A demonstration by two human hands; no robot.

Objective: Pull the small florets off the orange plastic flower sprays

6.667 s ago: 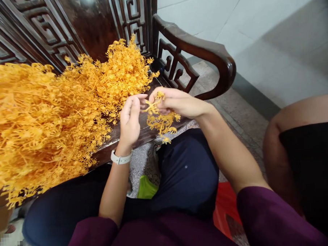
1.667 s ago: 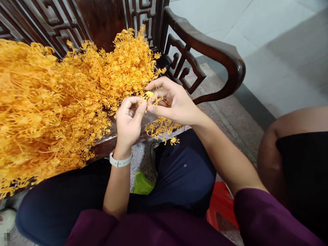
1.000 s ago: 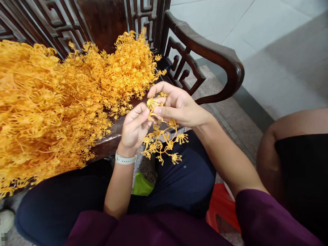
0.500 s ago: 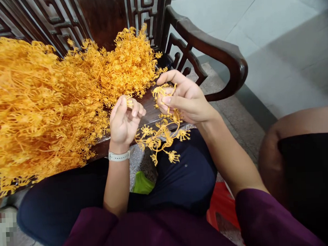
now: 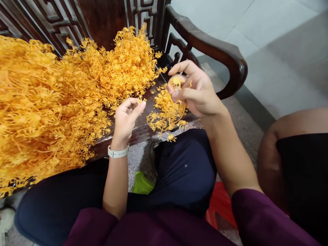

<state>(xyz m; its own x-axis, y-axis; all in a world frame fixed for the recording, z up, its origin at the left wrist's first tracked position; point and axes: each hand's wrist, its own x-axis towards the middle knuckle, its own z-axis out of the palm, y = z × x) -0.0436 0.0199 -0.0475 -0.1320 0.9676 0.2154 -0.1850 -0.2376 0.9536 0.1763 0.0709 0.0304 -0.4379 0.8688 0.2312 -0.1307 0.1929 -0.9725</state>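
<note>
My left hand (image 5: 129, 115), with a pale watch band at the wrist, pinches a small yellow flower piece (image 5: 141, 101) between thumb and forefinger. To its right, my right hand (image 5: 196, 90) is closed on a yellow plastic flower sprig (image 5: 175, 82) at the fingertips. Below that hand, more yellow flower heads (image 5: 168, 121) hang or lie over the bench's front edge; which of them belong to the held sprig I cannot tell. A big heap of yellow plastic flower stems (image 5: 43, 106) covers the bench seat to the left of both hands.
The dark wooden bench has a carved back (image 5: 102, 20) and a curved armrest (image 5: 212, 44) beyond my right hand. Something green (image 5: 142, 183) shows between my legs, and something red (image 5: 222, 204) at lower right. Another person's bare leg (image 5: 273, 147) is at the right.
My right hand has moved up and right with the sprig, whose hanging part rose too. My left hand has turned, its thumb and forefinger now pinching toward the right.
</note>
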